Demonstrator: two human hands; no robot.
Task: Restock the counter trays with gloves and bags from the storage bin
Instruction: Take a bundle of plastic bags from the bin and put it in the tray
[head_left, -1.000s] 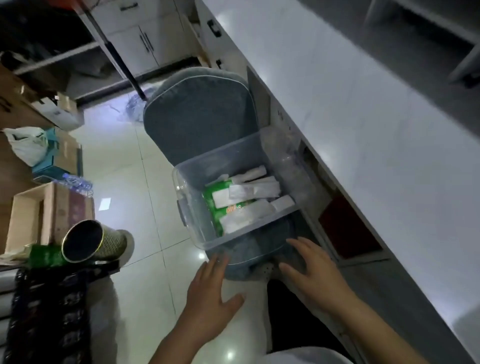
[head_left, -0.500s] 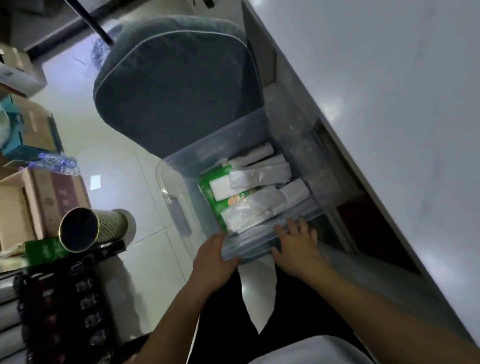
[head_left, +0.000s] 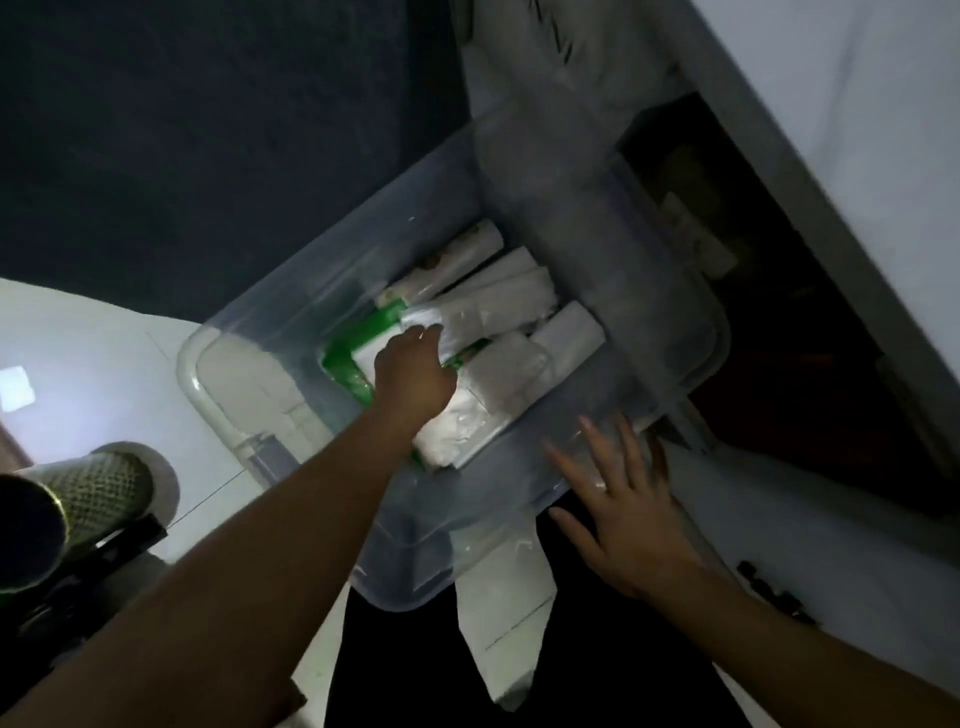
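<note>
The clear plastic storage bin (head_left: 291, 296) fills the middle of the view, resting on a dark grey chair seat. Inside lie several white folded plastic packs (head_left: 498, 301) and rolls over a green packet (head_left: 348, 358). My left hand (head_left: 415, 374) reaches down into the bin, its fingers curled over the end of one white pack. Another white pack (head_left: 457, 431) lies just under my wrist. My right hand (head_left: 623, 514) lies flat against the bin's near right wall, fingers spread, holding nothing.
The grey chair cushion (head_left: 208, 130) rises behind the bin. A white counter (head_left: 857, 104) runs along the right, with a dark open compartment (head_left: 779, 322) beneath it. A mesh cylinder (head_left: 104, 488) sits at the lower left over white floor tiles (head_left: 78, 332).
My head has moved closer to the bin. My left hand left the bin's near rim and went inside onto the white packs. My right hand slid down onto the near wall, fingers spread.
</note>
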